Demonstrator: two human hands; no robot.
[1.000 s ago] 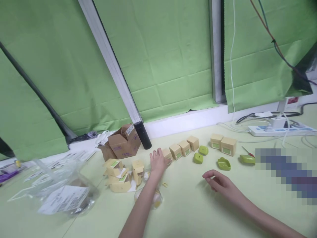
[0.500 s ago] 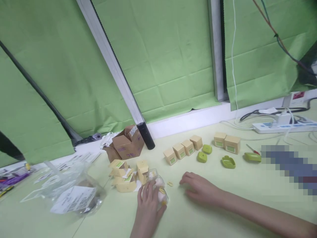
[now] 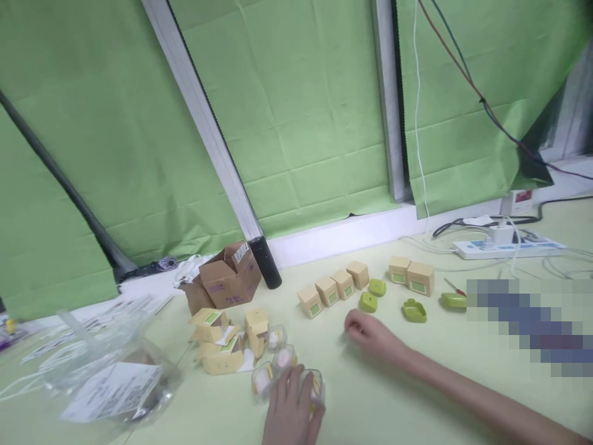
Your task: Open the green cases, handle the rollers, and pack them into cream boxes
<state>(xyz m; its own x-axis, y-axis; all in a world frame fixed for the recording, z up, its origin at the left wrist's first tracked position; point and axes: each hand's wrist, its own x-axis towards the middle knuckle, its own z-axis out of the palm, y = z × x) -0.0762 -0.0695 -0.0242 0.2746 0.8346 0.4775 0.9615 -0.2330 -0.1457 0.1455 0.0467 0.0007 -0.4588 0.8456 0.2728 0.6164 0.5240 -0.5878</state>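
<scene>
My left hand [image 3: 291,405] is at the bottom centre, its fingers and thumb around a small clear plastic case [image 3: 317,384] with yellow parts in it. More clear cases, with pale round contents, stand close by: one left of the fingers [image 3: 262,378], one ahead [image 3: 284,356] and one farther back [image 3: 277,337]. To the right, my right hand [image 3: 365,330] is closed just above the table, fingers curled in. Whatever it may hold is hidden. Beyond it are two green lids [image 3: 369,301] and an open green tray [image 3: 414,311].
Opened small cardboard boxes [image 3: 221,358] lie left of the cases. Closed small boxes [image 3: 327,290] stand in a row behind, with two more [image 3: 420,279] to the right. Also there: a brown carton [image 3: 230,278], a black cylinder [image 3: 265,262], a plastic bag [image 3: 111,383] and a power strip [image 3: 509,248].
My left hand has shifted right and nearer, with the case under it. My right fingers have curled in. The small yellow loop between the hands no longer shows on the table.
</scene>
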